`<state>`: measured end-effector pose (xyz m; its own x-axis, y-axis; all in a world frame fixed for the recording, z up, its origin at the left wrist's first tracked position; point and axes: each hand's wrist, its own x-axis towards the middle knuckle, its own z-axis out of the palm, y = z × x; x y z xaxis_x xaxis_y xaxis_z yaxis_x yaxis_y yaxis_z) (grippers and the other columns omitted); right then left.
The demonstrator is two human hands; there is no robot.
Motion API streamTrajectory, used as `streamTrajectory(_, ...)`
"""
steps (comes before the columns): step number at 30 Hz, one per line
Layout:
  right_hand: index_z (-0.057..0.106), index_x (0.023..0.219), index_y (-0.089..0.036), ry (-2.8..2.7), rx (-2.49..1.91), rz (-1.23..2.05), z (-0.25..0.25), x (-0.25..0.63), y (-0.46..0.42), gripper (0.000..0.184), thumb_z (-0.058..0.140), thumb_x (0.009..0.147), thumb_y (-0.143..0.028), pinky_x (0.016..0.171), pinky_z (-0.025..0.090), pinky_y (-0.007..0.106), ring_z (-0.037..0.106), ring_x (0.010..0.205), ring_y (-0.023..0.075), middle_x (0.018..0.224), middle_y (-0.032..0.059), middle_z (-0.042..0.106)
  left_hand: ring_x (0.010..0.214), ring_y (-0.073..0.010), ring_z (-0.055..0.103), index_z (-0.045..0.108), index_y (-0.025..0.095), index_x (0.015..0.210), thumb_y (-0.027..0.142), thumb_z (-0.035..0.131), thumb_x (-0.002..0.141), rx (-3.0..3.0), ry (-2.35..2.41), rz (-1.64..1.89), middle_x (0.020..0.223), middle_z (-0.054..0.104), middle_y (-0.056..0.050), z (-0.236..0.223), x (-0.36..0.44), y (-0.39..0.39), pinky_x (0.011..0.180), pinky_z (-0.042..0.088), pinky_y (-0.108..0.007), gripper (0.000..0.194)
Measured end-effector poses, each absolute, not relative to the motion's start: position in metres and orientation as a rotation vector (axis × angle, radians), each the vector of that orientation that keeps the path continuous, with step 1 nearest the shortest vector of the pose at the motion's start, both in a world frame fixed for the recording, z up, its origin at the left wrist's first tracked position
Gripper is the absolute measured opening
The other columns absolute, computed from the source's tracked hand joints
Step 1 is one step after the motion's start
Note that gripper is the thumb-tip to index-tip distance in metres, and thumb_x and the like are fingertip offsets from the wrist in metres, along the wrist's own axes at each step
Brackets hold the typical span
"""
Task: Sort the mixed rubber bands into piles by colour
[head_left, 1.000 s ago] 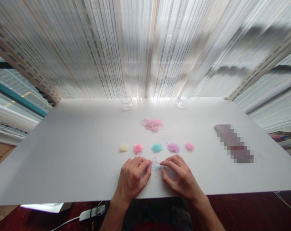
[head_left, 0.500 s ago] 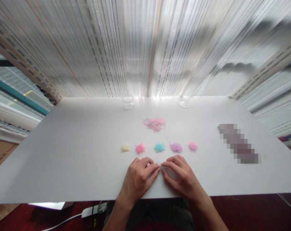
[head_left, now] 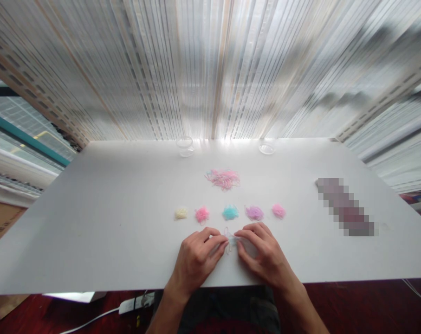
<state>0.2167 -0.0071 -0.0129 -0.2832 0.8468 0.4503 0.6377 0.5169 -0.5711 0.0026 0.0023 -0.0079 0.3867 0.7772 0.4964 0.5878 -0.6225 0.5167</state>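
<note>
My left hand [head_left: 199, 253] pinches a thin, pale rubber band between thumb and forefinger near the table's front edge. Just to its right is my right hand [head_left: 262, 253], its thumb and forefinger slightly apart. A few loose pale and pinkish rubber bands [head_left: 229, 248] lie between the fingertips, too fine to tell apart fully. Beyond the hands runs a row of small band piles: cream [head_left: 181, 213], hot pink [head_left: 202, 214], turquoise [head_left: 230, 212], purple [head_left: 255, 213] and light pink [head_left: 279, 211]. Farther back lies a mixed-colour heap of bands [head_left: 223, 179].
A clear round container [head_left: 185, 147] and a clear lid-like disc [head_left: 266, 148] stand at the back of the white table [head_left: 102, 222]. A blurred-out long object [head_left: 346, 208] lies at the right. Ribbed translucent sheeting [head_left: 203, 69] rises behind.
The fingertips, close together before, have drawn a little apart. My left hand shifted slightly left, and my right thumb and forefinger parted. More of the bands between them shows now.
</note>
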Motion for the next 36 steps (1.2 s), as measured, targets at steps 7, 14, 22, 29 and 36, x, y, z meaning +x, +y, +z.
streamTrajectory(7,0.064,0.11,-0.023,-1.995,-1.298,0.307,-0.0118,0.2163,-0.0074,0.024,0.06,0.09,-0.009,0.086,0.053,0.044,0.062,0.094,0.027,0.099,0.0078,0.067,0.076,-0.0163,0.073,0.07,0.02,0.102,0.02,0.059,0.103,2.364,1.199,1.087,0.091,0.078,-0.004,-0.0062,0.0022,0.0019,0.07,0.056,-0.027,0.011)
streamTrajectory(14,0.062,0.098,-0.023,-1.998,-1.361,0.279,-0.0131,0.2152,-0.006,0.017,0.061,0.089,-0.009,0.087,0.05,0.044,0.06,0.091,0.0266,0.093,0.0062,0.065,0.076,-0.0161,0.073,0.071,0.02,0.101,0.022,0.059,0.103,2.356,1.231,1.034,0.091,0.077,-0.004,-0.0069,0.0024,0.0014,0.071,0.057,-0.026,0.013)
streamTrajectory(22,0.06,0.091,-0.023,-2.001,-1.324,0.278,-0.0121,0.215,-0.0051,0.013,0.06,0.093,-0.011,0.082,0.048,0.04,0.06,0.085,0.0237,0.086,0.0036,0.064,0.075,-0.0157,0.073,0.072,0.021,0.1,0.022,0.057,0.104,2.356,1.238,0.995,0.09,0.076,-0.004,-0.0052,0.0026,0.0016,0.071,0.058,-0.026,0.016)
streamTrajectory(29,0.063,0.094,-0.023,-1.953,-1.259,0.371,-0.0137,0.2191,-0.0058,0.011,0.061,0.097,-0.013,0.079,0.051,0.039,0.06,0.085,0.0223,0.086,0.0031,0.063,0.076,-0.0162,0.072,0.071,0.021,0.101,0.023,0.059,0.103,2.35,1.243,0.967,0.092,0.076,-0.003,-0.0075,0.0023,0.0013,0.071,0.056,-0.027,0.013)
streamTrajectory(36,0.068,0.102,-0.025,-1.926,-1.103,0.437,-0.0109,0.2171,-0.0072,0.014,0.063,0.099,-0.012,0.071,0.056,0.033,0.063,0.079,0.0197,0.085,0.003,0.069,0.077,-0.0177,0.074,0.071,0.02,0.109,0.028,0.064,0.101,2.394,1.209,1.019,0.094,0.077,-0.004,-0.0062,0.007,0.0014,0.069,0.058,-0.028,0.013)
